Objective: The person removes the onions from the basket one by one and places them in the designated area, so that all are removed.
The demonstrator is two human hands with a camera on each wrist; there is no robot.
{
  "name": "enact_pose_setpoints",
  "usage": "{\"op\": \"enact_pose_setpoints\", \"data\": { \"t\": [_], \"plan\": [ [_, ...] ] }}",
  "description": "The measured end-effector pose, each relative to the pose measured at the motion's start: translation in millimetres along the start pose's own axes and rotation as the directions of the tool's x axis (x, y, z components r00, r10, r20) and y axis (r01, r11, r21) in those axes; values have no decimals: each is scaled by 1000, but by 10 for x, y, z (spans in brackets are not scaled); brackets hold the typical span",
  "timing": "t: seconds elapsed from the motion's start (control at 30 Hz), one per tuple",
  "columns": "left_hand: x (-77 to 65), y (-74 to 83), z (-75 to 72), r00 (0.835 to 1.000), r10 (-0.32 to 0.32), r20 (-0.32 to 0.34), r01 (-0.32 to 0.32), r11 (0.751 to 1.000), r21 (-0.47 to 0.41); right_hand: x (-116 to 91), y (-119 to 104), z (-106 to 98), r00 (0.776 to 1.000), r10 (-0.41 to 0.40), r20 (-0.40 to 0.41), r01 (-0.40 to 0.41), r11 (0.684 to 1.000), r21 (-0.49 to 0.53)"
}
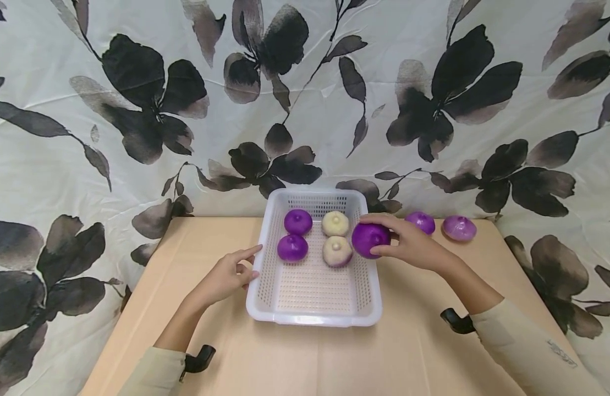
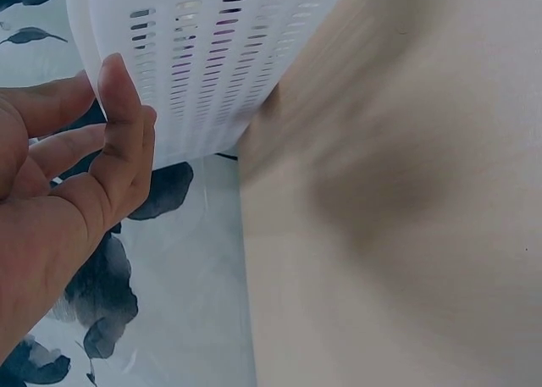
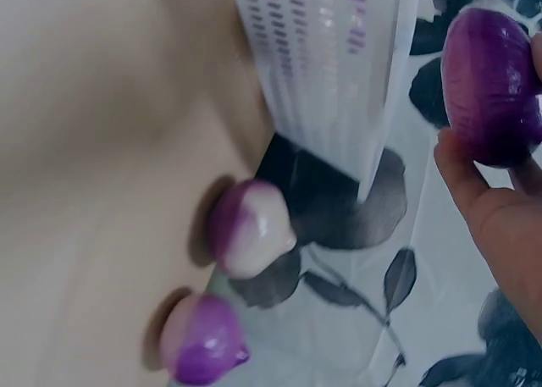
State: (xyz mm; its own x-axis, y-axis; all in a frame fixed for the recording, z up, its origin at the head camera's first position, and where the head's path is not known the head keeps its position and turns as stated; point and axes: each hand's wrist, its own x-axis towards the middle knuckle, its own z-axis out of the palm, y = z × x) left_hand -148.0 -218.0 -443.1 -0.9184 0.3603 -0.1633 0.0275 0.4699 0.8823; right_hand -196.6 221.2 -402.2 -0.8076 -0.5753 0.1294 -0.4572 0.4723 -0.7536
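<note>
A white plastic basket (image 1: 314,308) with perforated walls stands in the middle of the table. My left hand (image 1: 230,276) grips its left rim, the index fingertip on top and other fingers against the outer wall (image 2: 212,65). In my right hand (image 1: 408,242), a purple onion (image 1: 370,240) is held between thumb and fingers over the basket's right rim; the right wrist view shows this onion (image 3: 489,86) too. Inside the basket, two purple onions, one behind (image 1: 298,222) and one in front (image 1: 292,248), sit left of two pale onions, the front one (image 1: 336,252) purple-edged.
Two more purple onions, one nearer (image 1: 421,222) and one farther right (image 1: 460,228), lie on the table (image 1: 305,363) near its back edge, behind my right hand. A floral cloth (image 1: 334,132) hangs close behind the table and basket.
</note>
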Motion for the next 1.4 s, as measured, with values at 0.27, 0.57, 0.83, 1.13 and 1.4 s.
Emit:
{"op": "enact_pose_setpoints", "data": {
  "t": [0.27, 0.57, 0.83, 1.13, 1.4],
  "plan": [
    [19, -13, -10, 1000, 4, -11, -4, 1000, 18, -183, 231, -137, 989, 62, -135, -64, 998, -7],
    [30, -26, 8, 1000, 18, 16, -17, 1000, -25, -337, 600, -105, 962, 204, -181, -209, 978, -8],
    [27, -27, 15, 1000, 12, 15, -12, 1000, -20, -366, 888, 75, 944, 286, -163, -289, 957, 3],
    [-3, -45, 13, 1000, 13, 17, -12, 999, -35, -374, 1032, 263, 913, 374, -160, -378, 926, 8],
    [25, -15, 18, 1000, 4, 8, -4, 1000, -18, -343, 1079, 312, 894, 428, -131, -426, 903, 51]
  ]
}}
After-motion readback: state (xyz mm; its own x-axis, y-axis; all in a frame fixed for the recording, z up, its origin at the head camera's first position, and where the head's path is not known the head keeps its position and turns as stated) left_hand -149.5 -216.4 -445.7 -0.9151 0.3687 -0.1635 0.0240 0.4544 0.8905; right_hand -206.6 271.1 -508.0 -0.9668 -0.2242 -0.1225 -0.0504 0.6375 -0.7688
